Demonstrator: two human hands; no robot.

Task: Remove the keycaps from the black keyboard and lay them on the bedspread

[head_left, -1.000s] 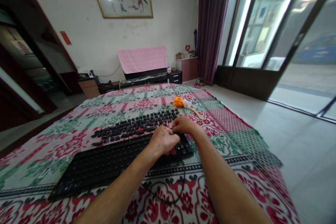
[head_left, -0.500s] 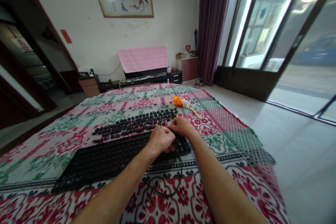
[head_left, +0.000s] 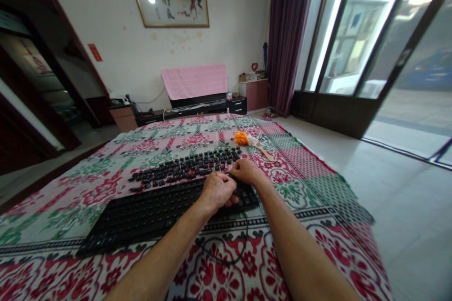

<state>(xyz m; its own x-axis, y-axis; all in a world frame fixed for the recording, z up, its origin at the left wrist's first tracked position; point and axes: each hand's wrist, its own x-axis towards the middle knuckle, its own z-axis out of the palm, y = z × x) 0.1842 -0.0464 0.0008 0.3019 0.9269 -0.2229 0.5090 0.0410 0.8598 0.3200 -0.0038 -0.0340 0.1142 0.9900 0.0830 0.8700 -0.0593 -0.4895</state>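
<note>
A black keyboard [head_left: 148, 214] lies at a slant on the patterned cloth, most of its keycaps off and small switch stems showing. Over its right end is my left hand [head_left: 219, 190], its fingers pinched together; what sits between them is too small to make out. My right hand [head_left: 245, 171] is closed at the keyboard's upper right edge, close beside the left, its fingertips turned down and hidden. Loose black keycaps [head_left: 187, 167] lie in rough rows just behind the keyboard. The keyboard's cable [head_left: 243, 249] curls across the cloth in front.
An orange cloth bundle [head_left: 241, 138] and a wooden-handled brush [head_left: 263, 151] rest beyond my right hand. The patterned cloth [head_left: 300, 188] covers the whole surface. Farther back stand a low black cabinet [head_left: 197, 109] and a pink-draped screen [head_left: 196, 82]. Glass doors [head_left: 367, 56] are on the right.
The view has shifted slightly, so everything sits a little to the right and lower. Both hands stay closed at the keyboard's right end, with hardly any movement of their own.
</note>
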